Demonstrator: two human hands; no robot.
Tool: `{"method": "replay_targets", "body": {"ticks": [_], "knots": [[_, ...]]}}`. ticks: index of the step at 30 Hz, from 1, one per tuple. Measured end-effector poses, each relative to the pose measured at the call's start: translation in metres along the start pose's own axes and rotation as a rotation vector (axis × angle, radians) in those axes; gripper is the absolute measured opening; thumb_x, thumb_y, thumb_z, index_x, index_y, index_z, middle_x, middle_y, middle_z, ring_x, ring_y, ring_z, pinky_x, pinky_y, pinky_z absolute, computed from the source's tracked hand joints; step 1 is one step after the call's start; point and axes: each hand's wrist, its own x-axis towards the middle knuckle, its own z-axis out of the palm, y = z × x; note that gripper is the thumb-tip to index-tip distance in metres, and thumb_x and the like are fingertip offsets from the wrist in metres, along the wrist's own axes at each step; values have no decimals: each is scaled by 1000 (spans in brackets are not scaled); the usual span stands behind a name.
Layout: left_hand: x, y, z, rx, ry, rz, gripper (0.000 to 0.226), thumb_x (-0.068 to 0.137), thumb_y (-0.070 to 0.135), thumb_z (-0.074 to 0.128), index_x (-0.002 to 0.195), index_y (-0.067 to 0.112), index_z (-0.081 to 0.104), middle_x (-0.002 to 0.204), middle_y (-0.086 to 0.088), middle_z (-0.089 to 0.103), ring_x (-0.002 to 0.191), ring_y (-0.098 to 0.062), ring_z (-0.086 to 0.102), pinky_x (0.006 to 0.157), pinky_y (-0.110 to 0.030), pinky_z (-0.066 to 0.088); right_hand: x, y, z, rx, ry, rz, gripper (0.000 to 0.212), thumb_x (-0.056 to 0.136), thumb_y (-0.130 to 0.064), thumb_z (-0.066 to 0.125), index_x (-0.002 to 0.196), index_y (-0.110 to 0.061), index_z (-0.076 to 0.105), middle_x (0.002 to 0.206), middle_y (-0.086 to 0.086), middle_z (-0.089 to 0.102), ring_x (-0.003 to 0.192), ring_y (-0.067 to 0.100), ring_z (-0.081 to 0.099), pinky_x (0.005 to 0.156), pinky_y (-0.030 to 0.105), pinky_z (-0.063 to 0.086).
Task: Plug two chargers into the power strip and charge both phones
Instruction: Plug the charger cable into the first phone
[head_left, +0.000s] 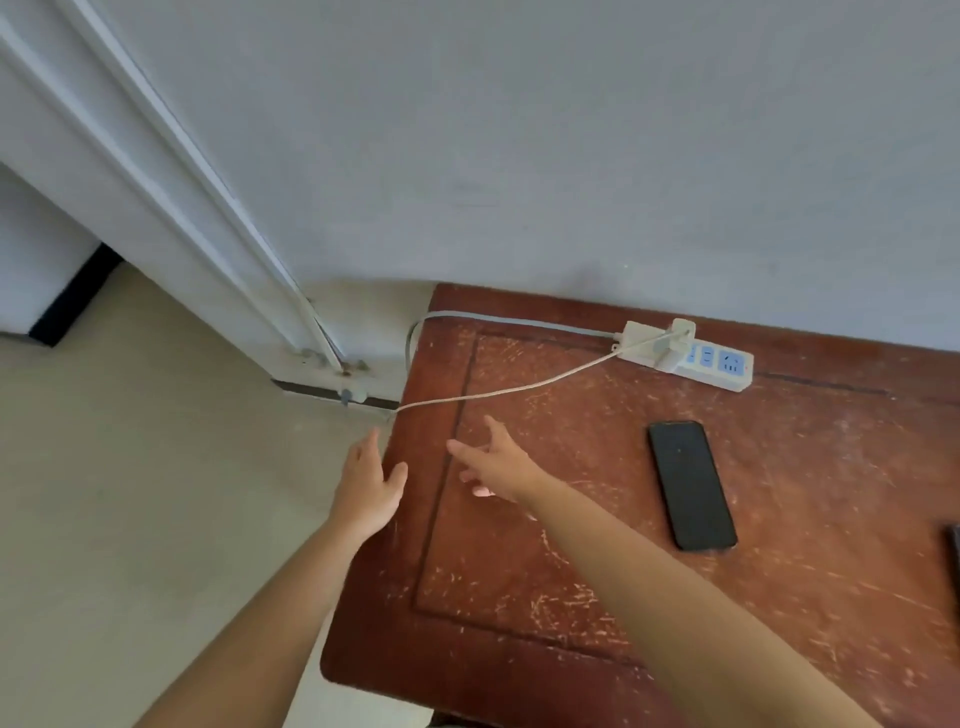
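A white power strip (719, 366) lies at the back of the worn red-brown table (597, 545), near the wall. Two white chargers (672, 345) sit plugged into its left end. A thin white cable (498, 394) runs from them leftward and drops over the table's left edge. A black phone (691, 484) lies face up, right of centre. A second dark object (955, 558) is cut off at the right edge. My left hand (366, 486) is open beside the table's left edge, below the cable. My right hand (498, 460) is open over the table, fingers spread, holding nothing.
A grey wall runs behind the table. The strip's thick grey cord (467, 318) goes along the back edge and down at the corner. A white door frame (218, 249) stands to the left, above beige floor (130, 493).
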Motion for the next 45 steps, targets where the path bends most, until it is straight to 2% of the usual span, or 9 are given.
{"method": "replay_targets", "body": {"ticks": [3, 7, 10, 13, 17, 24, 29, 35, 45], "knots": [[23, -7, 8, -121, -34, 5, 86, 96, 40, 58, 157, 12, 5, 164, -16, 15, 151, -29, 14, 120, -46, 18, 16, -6, 19, 305, 30, 13, 73, 94, -51, 61, 153, -41, 21, 126, 3, 64, 103, 18, 69, 83, 33, 61], [53, -4, 14, -174, -57, 52, 98, 92, 53, 60, 157, 23, -6, 167, -11, 2, 153, -31, 1, 120, -52, 10, 27, -9, 19, 584, 94, 34, 33, 100, -46, 53, 120, -23, 65, 114, 2, 71, 95, 17, 69, 78, 33, 58], [67, -5, 17, -141, -94, 147, 81, 95, 55, 53, 157, 21, 15, 163, -13, 24, 150, -33, 18, 119, -54, 22, 26, -1, 12, 615, 148, 6, 34, 105, -39, 46, 105, -17, 71, 96, 1, 72, 82, 12, 68, 69, 28, 53], [60, -8, 13, -179, 53, 158, 44, 101, 47, 43, 122, 10, 56, 103, -5, 67, 103, -33, 65, 76, -39, 48, 21, -3, -1, 759, 240, -36, 31, 106, -35, 44, 103, -16, 68, 87, 0, 72, 74, 11, 69, 63, 26, 52], [31, -7, -8, -196, 252, 188, 51, 100, 51, 28, 71, 14, 46, 53, 4, 43, 48, -18, 47, 51, -32, 30, 7, -14, -12, 741, 342, -56, 29, 106, -36, 45, 109, -15, 66, 87, 2, 72, 74, 14, 67, 64, 28, 51], [-21, 59, -95, -1243, 66, -149, 45, 102, 45, 46, 64, 22, 39, 48, 7, 24, 40, -9, 18, 37, -22, 19, -44, -15, 27, 469, -182, 191, 78, 96, -73, 23, 127, -11, 59, 73, 7, 68, 65, 20, 66, 58, 28, 48], [-96, 120, -126, -1618, 32, -106, 47, 104, 40, 43, 61, 21, 38, 49, 7, 25, 38, -8, 20, 35, -21, 19, -94, 1, 50, 573, -538, 277, 91, 90, -78, 34, 151, -11, 28, 120, 26, 68, 110, 37, 69, 84, 41, 59], [-188, 172, -114, -1857, 96, -48, 49, 105, 37, 40, 59, 20, 36, 51, 6, 22, 39, -9, 19, 33, -21, 19, -161, 9, 11, 1153, -248, 30, 22, 100, -9, 57, 118, 2, 52, 121, 23, 64, 101, 34, 72, 84, 37, 62], [-237, 188, -44, -1535, 437, -215, 36, 97, 27, 41, 63, 20, 30, 54, 6, 21, 37, -10, 16, 33, -22, 16, -250, 56, -133, 1410, 342, -99, 27, 95, -7, 65, 121, -8, 56, 105, 18, 66, 55, 19, 74, 42, 21, 53]]}}
